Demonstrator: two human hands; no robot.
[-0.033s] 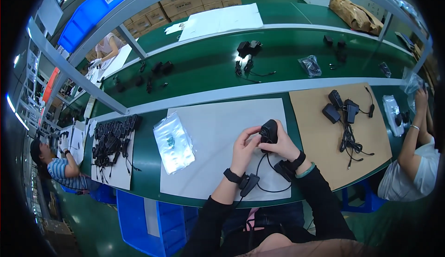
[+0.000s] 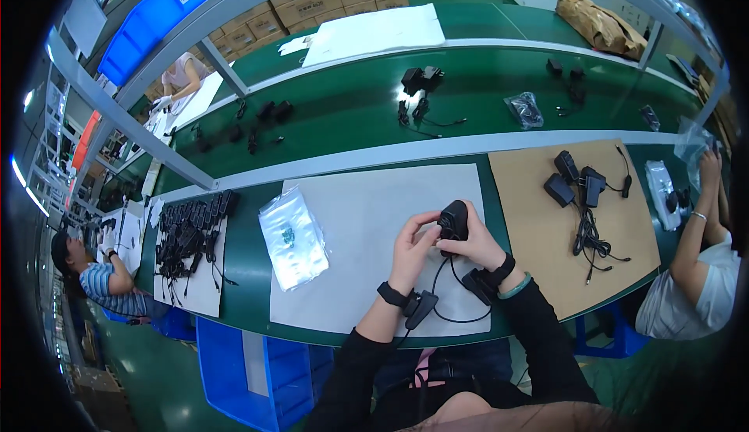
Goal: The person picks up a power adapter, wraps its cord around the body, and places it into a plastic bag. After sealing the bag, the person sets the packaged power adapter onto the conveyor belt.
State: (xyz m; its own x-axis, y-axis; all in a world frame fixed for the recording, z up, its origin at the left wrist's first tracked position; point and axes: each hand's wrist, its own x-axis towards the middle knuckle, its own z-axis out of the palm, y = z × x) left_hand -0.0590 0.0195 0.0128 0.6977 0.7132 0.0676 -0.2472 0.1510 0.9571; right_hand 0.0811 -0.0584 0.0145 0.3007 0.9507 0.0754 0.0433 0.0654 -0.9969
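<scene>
Over a white sheet (image 2: 355,214) on the bench, both my hands hold a black power adapter (image 2: 455,217). My left hand (image 2: 410,249) pinches it from the left, fingers bent against its side. My right hand (image 2: 480,245) wraps the right side, with the thumb across the front. Dark cord lies bundled against the adapter, partly hidden by my fingers. Each wrist wears a black band, with small black modules (image 2: 421,309) hanging beside them on a thin cable. To the left of my hands lies a stack of clear plastic bags (image 2: 293,239).
Many adapters with cords (image 2: 189,237) cover a sheet at the left. More adapters (image 2: 594,186) lie on brown paper (image 2: 530,221) at the right. Beyond a pale rail, a green belt (image 2: 335,112) carries scattered adapters. Co-workers sit on both sides; blue bins (image 2: 234,370) stand below.
</scene>
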